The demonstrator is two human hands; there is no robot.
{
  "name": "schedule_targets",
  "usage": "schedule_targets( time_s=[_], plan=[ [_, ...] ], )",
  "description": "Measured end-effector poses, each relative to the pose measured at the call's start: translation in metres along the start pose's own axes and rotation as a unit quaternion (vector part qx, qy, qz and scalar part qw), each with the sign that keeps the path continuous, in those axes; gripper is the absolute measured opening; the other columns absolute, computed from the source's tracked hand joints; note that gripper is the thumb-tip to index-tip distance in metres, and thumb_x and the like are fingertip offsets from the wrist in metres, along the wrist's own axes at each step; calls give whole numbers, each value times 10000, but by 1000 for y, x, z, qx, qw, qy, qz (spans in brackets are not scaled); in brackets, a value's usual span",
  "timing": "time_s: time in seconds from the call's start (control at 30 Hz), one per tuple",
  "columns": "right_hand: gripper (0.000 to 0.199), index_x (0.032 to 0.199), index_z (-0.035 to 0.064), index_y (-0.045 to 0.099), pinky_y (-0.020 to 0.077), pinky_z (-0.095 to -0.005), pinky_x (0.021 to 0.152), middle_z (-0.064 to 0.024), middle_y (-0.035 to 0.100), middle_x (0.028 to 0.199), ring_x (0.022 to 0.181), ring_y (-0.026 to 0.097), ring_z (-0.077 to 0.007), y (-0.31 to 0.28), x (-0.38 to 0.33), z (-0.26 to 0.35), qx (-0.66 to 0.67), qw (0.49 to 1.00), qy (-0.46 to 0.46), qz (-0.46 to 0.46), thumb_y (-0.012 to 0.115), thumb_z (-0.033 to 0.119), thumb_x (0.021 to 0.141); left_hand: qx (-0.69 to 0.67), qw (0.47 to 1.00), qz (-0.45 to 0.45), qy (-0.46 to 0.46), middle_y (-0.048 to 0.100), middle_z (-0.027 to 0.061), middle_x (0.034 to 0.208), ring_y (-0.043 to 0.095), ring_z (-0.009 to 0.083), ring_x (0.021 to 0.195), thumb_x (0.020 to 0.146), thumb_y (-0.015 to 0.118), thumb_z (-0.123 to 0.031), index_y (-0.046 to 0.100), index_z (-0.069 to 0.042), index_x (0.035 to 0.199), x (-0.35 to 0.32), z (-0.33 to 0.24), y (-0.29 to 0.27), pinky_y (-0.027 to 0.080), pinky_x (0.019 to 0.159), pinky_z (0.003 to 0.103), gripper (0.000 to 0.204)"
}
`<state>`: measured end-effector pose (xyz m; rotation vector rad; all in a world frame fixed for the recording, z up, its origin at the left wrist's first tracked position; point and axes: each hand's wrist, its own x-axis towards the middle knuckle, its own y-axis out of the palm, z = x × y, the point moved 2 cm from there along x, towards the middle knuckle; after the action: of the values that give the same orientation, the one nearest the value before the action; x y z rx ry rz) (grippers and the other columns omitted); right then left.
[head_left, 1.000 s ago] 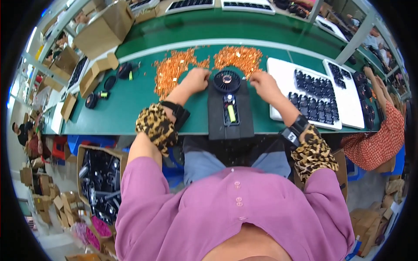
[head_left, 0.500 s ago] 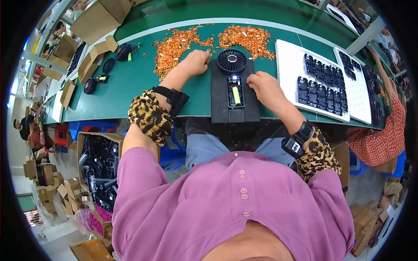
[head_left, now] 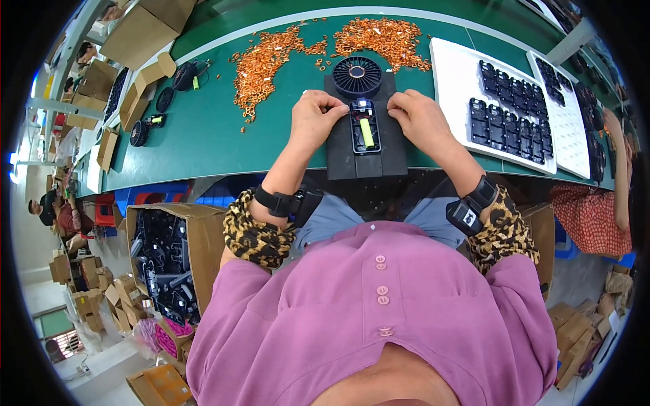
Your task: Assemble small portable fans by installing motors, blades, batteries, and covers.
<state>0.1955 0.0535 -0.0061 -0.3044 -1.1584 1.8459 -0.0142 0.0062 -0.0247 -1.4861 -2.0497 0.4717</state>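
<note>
A black foam block (head_left: 337, 147) lies on the green bench in front of me. In it sits a black handheld fan: round grille head (head_left: 357, 68) at the far end, open handle (head_left: 365, 126) with a yellow-green cell inside. My left hand (head_left: 315, 116) pinches at the handle's top left corner. My right hand (head_left: 420, 120) presses its fingertips at the handle's top right corner. What, if anything, the fingers pinch is too small to see. Loose orange rings (head_left: 271, 57) are heaped beyond the block.
A second heap of orange rings (head_left: 382, 37) lies at the back. White trays (head_left: 460, 81) of black parts sit to the right, where another person's arm (head_left: 619, 169) reaches. Cardboard boxes (head_left: 142, 30) and fan parts stand left. A carton of black parts (head_left: 166, 260) sits under the bench.
Both hands drew back from the orange rings and the fan head toward the open handle. The view tilted down and closer.
</note>
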Motion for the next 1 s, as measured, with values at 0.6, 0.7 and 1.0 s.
schedule_targets(
  time_s=[0.6,0.7,1.0],
  plan=[
    [92,807,-3,619,452,-299,784,-115,582,1004,919,576,-205,13,10,-12,172,984,0,-37,642,82,782,50,996,75,-26,589,96,829,578,228,744,685,727,-161,696,-70,764,5,-8,5,465,666,340,125],
    [122,783,-8,632,428,-309,847,-142,577,1037,972,564,-218,22,14,-14,226,973,27,-20,666,108,764,56,997,60,-7,579,85,797,569,220,721,677,723,-143,689,-86,763,1,-10,5,461,656,332,109],
    [125,767,-12,630,423,-321,866,-147,600,1039,971,573,-237,34,14,-10,235,968,86,-30,663,108,758,57,997,11,58,592,45,793,536,150,678,714,708,-119,676,-71,809,-5,-8,7,455,635,266,111]
  ],
)
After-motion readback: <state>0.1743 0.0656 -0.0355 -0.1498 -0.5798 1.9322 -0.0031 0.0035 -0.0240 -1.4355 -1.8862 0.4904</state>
